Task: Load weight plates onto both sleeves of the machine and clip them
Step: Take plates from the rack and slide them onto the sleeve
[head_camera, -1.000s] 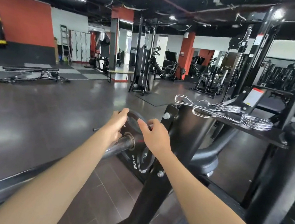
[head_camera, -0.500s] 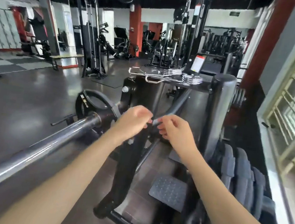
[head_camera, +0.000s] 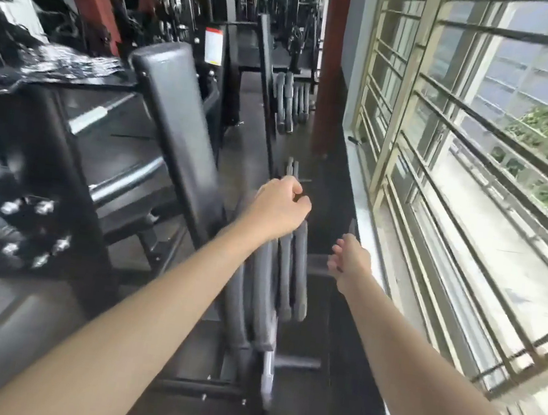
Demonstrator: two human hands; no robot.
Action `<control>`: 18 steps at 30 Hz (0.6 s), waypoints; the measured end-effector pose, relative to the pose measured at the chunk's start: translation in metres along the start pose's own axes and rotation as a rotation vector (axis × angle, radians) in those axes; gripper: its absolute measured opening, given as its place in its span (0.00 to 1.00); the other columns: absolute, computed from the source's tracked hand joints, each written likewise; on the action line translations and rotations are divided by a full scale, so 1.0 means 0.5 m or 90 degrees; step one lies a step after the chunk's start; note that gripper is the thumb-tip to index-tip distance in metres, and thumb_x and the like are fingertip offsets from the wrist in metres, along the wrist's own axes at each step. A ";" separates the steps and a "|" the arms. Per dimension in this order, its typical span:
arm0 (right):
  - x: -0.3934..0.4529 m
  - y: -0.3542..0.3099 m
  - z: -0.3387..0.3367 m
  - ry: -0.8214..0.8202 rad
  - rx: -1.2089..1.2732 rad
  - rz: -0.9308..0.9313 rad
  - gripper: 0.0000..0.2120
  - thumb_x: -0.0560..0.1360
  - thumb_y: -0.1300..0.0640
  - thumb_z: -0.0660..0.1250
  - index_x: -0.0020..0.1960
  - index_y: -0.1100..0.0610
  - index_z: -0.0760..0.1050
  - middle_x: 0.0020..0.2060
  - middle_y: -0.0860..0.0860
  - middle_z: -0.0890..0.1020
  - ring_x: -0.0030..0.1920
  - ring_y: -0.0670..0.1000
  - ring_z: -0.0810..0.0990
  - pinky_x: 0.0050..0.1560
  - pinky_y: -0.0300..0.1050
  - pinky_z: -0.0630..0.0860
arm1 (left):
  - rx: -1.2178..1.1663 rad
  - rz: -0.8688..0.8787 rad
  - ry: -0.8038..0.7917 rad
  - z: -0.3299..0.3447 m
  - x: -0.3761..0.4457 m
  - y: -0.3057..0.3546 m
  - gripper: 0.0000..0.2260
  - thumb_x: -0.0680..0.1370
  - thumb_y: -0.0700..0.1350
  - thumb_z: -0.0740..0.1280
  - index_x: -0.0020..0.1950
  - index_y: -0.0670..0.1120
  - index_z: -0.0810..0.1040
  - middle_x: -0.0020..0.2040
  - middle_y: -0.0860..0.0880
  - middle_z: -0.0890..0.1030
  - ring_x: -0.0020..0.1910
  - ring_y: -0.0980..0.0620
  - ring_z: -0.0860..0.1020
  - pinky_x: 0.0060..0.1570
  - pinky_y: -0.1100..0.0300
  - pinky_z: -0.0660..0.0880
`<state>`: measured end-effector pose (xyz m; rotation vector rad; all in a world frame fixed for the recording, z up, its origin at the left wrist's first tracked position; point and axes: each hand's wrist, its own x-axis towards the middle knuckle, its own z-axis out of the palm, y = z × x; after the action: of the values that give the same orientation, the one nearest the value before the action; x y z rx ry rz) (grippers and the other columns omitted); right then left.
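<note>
both hands swung from sleeve to racked plates (head_camera: 293, 278) beside window (head_camera: 478, 163).

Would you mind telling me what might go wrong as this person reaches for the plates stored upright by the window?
1. The left hand is closed over the top edge of the upright weight plates while the right hand hangs open and apart; a one-handed lift could let a plate slip.
2. The plates stand packed side by side, so fingers may get pinched between them.
3. The rack's floor bar juts toward the narrow aisle beside the window ledge, a possible trip point.
</note>
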<state>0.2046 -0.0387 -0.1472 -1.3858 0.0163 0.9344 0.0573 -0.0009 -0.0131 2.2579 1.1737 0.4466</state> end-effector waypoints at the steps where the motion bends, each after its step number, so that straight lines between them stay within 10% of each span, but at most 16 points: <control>1: 0.020 0.005 -0.013 0.029 -0.050 0.027 0.13 0.80 0.50 0.60 0.53 0.60 0.75 0.38 0.52 0.77 0.34 0.50 0.73 0.36 0.43 0.70 | 0.021 -0.006 -0.013 0.024 0.021 0.011 0.17 0.81 0.50 0.60 0.69 0.48 0.74 0.67 0.48 0.77 0.65 0.45 0.75 0.63 0.55 0.71; 5: 0.065 0.011 -0.025 -0.060 -0.092 0.273 0.33 0.76 0.38 0.65 0.74 0.54 0.66 0.72 0.56 0.70 0.71 0.58 0.69 0.67 0.59 0.67 | -0.025 -0.104 -0.117 0.101 0.102 0.018 0.08 0.81 0.50 0.61 0.55 0.49 0.76 0.51 0.47 0.78 0.53 0.46 0.75 0.47 0.59 0.68; 10: 0.117 0.010 -0.023 -0.157 -0.085 0.403 0.35 0.71 0.32 0.68 0.67 0.55 0.64 0.64 0.61 0.71 0.73 0.68 0.64 0.68 0.76 0.61 | -0.008 -0.183 -0.144 0.163 0.151 -0.002 0.25 0.81 0.51 0.62 0.77 0.46 0.67 0.74 0.45 0.71 0.70 0.46 0.70 0.55 0.61 0.61; 18: 0.184 0.059 -0.036 -0.300 -0.081 0.527 0.56 0.65 0.28 0.67 0.82 0.52 0.47 0.81 0.60 0.50 0.77 0.75 0.44 0.66 0.84 0.42 | 0.196 -0.208 -0.149 0.211 0.173 -0.019 0.22 0.78 0.54 0.61 0.71 0.48 0.73 0.79 0.34 0.54 0.79 0.38 0.52 0.75 0.47 0.53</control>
<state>0.2572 -0.0064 -0.2234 -1.2416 0.1867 1.9655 0.1547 0.0416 -0.0994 2.2286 1.5300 -0.1316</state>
